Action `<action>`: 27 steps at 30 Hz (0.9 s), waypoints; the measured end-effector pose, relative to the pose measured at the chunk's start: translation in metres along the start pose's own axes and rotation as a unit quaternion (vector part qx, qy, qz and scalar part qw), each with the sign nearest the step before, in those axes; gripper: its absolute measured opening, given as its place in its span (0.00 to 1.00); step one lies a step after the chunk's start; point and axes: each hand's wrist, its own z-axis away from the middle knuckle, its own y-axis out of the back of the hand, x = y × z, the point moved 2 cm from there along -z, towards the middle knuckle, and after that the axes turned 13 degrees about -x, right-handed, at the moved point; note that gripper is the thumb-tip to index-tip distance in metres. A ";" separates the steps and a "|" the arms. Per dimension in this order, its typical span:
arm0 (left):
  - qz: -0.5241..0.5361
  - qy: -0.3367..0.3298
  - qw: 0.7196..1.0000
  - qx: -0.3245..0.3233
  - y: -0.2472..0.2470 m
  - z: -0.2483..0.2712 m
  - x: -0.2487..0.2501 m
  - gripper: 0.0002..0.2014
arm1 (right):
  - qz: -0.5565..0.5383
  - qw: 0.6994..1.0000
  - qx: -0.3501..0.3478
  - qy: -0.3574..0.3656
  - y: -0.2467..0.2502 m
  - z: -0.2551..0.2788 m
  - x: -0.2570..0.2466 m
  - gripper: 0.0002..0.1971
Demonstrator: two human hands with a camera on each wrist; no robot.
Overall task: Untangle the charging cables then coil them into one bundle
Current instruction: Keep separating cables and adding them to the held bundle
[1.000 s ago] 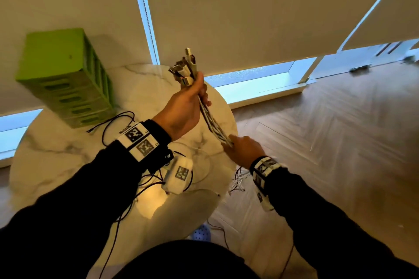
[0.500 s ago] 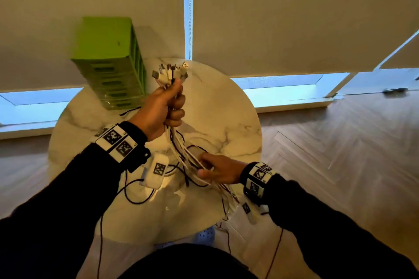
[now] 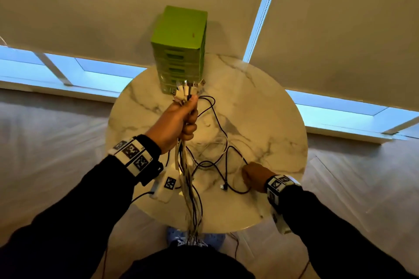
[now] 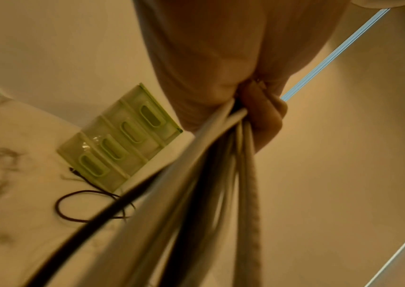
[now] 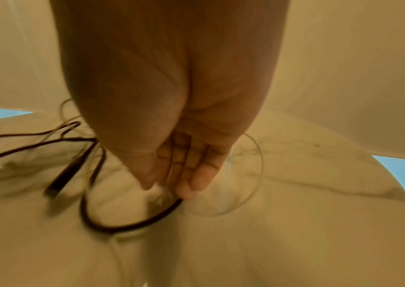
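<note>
My left hand (image 3: 184,120) is raised over the round marble table (image 3: 272,120) and grips a bundle of white and dark charging cables (image 3: 190,190). Their plugs (image 3: 188,88) fan out above the fist, and the strands hang past the table's near edge. From the left wrist, the curled fingers (image 4: 265,116) close round the cables (image 4: 221,174). Lower right, my right hand (image 3: 254,174) reaches down with straight fingers (image 5: 189,186). Their tips touch a loose black cable (image 5: 122,227) looped on the tabletop (image 3: 217,165), whose plug (image 3: 223,187) lies nearby.
A green stack of small drawers (image 3: 181,36) stands at the table's far edge against the window blinds. A thin pale cable (image 5: 258,174) curls on the marble by my right hand. Wooden floor surrounds the table, and blue shoes (image 3: 174,235) show below its near edge.
My right hand let go of the bundle and moved right and down to the loose black cable. The left hand kept its grip, and the bundle now hangs straight down.
</note>
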 end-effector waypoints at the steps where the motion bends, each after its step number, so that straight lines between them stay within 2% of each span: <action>1: 0.000 0.001 1.000 0.005 0.003 0.003 -0.003 0.16 | -0.003 1.000 0.021 -0.022 0.009 -0.003 0.006 0.15; 3: 0.004 0.001 1.000 0.017 0.010 0.008 -0.007 0.17 | -0.018 0.996 0.068 -0.048 0.035 -0.006 0.008 0.14; 5: 0.013 -0.001 1.000 0.026 0.017 0.010 -0.009 0.17 | -0.056 0.990 0.129 -0.029 0.063 -0.005 -0.004 0.12; 7: 0.022 -0.004 0.999 0.033 0.022 0.011 -0.010 0.17 | -0.076 0.973 0.217 0.032 0.085 -0.008 -0.027 0.12; 9: 0.024 -0.005 0.999 0.040 0.026 0.012 -0.010 0.17 | -0.063 0.958 0.257 0.114 0.095 -0.016 -0.056 0.17; 12: 0.019 -0.003 0.999 0.045 0.031 0.013 -0.011 0.17 | 0.001 0.969 0.175 0.172 0.086 -0.037 -0.093 0.26; 14: 0.017 0.000 0.999 0.049 0.035 0.012 -0.011 0.17 | 0.040 0.980 0.110 0.161 0.074 -0.055 -0.107 0.25; 16: 0.010 0.005 0.998 0.056 0.041 0.012 -0.011 0.17 | 0.043 0.987 0.077 0.134 0.067 -0.070 -0.113 0.19; 19: 0.009 0.012 0.998 0.067 0.052 0.011 -0.013 0.17 | 0.038 0.992 0.085 0.090 0.075 -0.086 -0.116 0.16; 21: 0.014 0.020 0.997 0.077 0.060 0.010 -0.016 0.18 | 0.050 0.990 0.114 0.071 0.084 -0.094 -0.121 0.16; 24: 0.018 0.032 0.995 0.089 0.071 0.008 -0.019 0.17 | 0.028 0.983 0.149 0.103 0.090 -0.106 -0.132 0.12; 27: 0.018 0.042 0.994 0.094 0.077 0.007 -0.022 0.18 | 0.001 0.982 0.143 0.122 0.088 -0.118 -0.139 0.10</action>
